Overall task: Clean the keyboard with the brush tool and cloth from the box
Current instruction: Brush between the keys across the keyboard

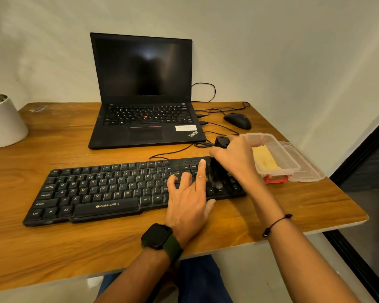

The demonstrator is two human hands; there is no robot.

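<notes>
Keyboard: black plastic Zebronics keyboard [123, 189] lies on wooden desk [53, 248], steadied by flat, unclenched left hand [187, 193].
Brush: black bristle brush [217, 173] clasped by right hand [234, 158] over the right-hand keys; short strokes between rows are advised.
Cloth: yellow folded cloth [265, 159] sits in clear plastic box [291, 165].

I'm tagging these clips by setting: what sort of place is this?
Probably a home or small-office computer desk: a wooden table against a plain wall, holding an open ThinkPad laptop, a wired Zebronics keyboard and a mouse.
</notes>
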